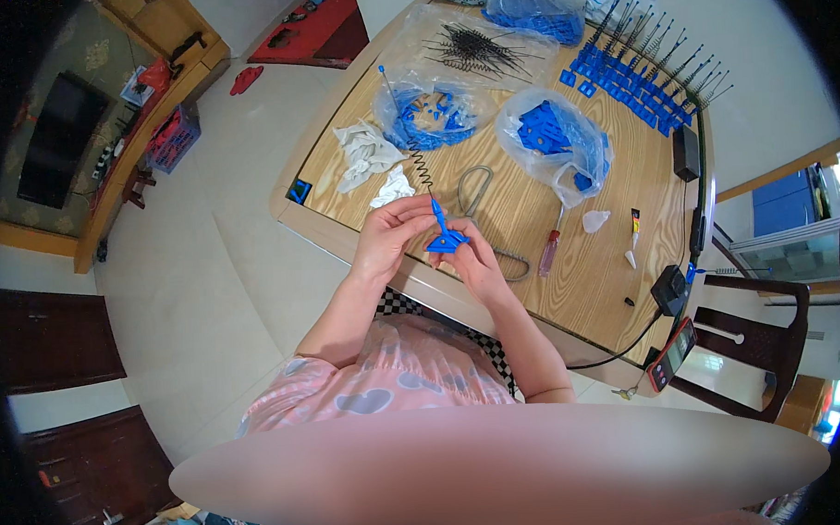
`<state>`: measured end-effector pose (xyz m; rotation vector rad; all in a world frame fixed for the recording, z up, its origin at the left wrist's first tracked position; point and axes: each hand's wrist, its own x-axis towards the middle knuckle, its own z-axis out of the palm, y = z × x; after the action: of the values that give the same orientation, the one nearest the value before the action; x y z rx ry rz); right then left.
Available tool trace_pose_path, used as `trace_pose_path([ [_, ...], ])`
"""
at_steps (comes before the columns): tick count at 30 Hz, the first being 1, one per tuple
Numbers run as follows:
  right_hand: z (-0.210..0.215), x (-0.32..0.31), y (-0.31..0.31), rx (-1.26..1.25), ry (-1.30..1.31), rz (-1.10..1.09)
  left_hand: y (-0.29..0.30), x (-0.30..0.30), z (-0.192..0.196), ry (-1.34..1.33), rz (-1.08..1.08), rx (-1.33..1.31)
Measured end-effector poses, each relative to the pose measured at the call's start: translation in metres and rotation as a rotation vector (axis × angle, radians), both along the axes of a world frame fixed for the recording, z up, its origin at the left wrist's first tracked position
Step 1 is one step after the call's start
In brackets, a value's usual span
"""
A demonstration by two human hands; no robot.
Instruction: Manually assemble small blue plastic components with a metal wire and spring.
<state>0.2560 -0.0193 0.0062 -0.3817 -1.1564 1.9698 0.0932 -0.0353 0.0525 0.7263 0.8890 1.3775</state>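
My left hand (pixel 389 238) and my right hand (pixel 475 261) meet over the near edge of a wooden table (pixel 587 284). Together they hold a small blue plastic part (pixel 445 238) with a thin upright stem. A long black coiled spring (pixel 414 156) rises from that stem toward the far side, ending in a blue tip. My left fingers pinch the stem near its top. My right fingers grip the flat blue base from below.
Clear bags of blue parts (pixel 554 133) and springs (pixel 473 48) lie on the table, with rows of finished pieces (pixel 644 65) at the far right. White gloves (pixel 365 153), a metal loop (pixel 473 187), a red screwdriver (pixel 549 251), a phone (pixel 671 354) and chargers are nearby.
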Motion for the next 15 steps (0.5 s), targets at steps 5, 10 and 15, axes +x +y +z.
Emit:
trace_pose_path([
  [5, 0.0024, -0.0001, -0.0012, 0.048, -0.04, -0.001, -0.0001, 0.0003, -0.0001, 0.02, -0.001, 0.001],
  [10, 0.0051, -0.0003, -0.0017, 0.11, -0.101, -0.045, -0.0001, 0.0016, 0.0012, 0.02, 0.0, 0.006],
  [15, -0.0008, -0.0014, -0.0016, 0.126, -0.151, -0.097, -0.0008, 0.009, 0.0048, 0.058, 0.031, -0.025],
])
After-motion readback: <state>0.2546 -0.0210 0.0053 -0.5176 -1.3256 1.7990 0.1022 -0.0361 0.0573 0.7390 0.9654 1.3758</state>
